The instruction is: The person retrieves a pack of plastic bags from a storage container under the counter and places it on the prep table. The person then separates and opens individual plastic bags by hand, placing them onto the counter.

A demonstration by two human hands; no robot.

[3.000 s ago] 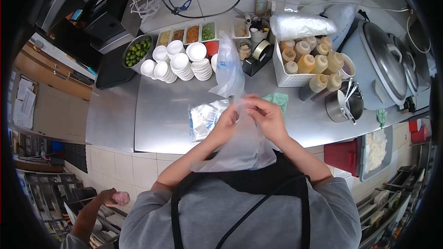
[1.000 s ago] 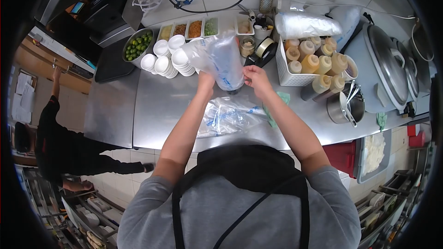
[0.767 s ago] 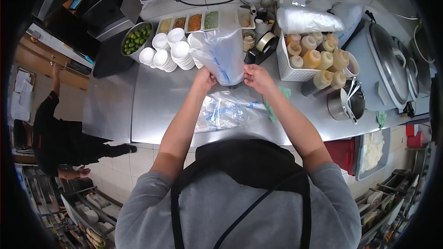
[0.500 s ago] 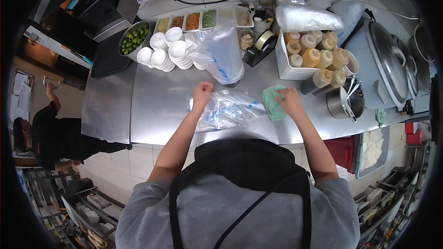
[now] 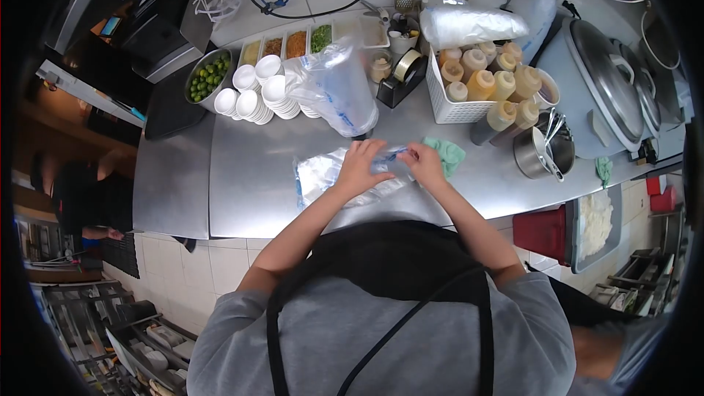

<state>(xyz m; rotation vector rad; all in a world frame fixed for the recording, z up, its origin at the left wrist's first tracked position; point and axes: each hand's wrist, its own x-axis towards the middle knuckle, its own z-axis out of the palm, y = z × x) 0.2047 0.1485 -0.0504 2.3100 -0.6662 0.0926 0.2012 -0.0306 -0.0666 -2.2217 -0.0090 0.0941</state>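
Observation:
A clear plastic bag [image 5: 317, 177] with blue print lies flat on the steel counter in front of me. My left hand [image 5: 361, 167] rests over its middle, fingers spread and thumb apart. At the bag's right end my right hand [image 5: 426, 166] has thumb and fingers pinched together on the plastic. Just behind the right hand sits a crumpled green cloth [image 5: 449, 154], which that hand does not hold. Beyond my left hand, a stack of clear bags [image 5: 341, 95] drapes over a stand whose dark base shows underneath.
White cups [image 5: 275, 90], limes in a bowl [image 5: 210, 81] and a tape dispenser [image 5: 400, 81] line the back. Right stand a basket [image 5: 460, 111] of sauce bottles and a metal pot [image 5: 529, 155]. One person [image 5: 84, 191] is at left; another's arm [image 5: 598, 352] shows lower right.
My right hand has let go of the green cloth and moved left onto the bag. My left hand has moved right and opened over the bag. Another person's arm has appeared lower right.

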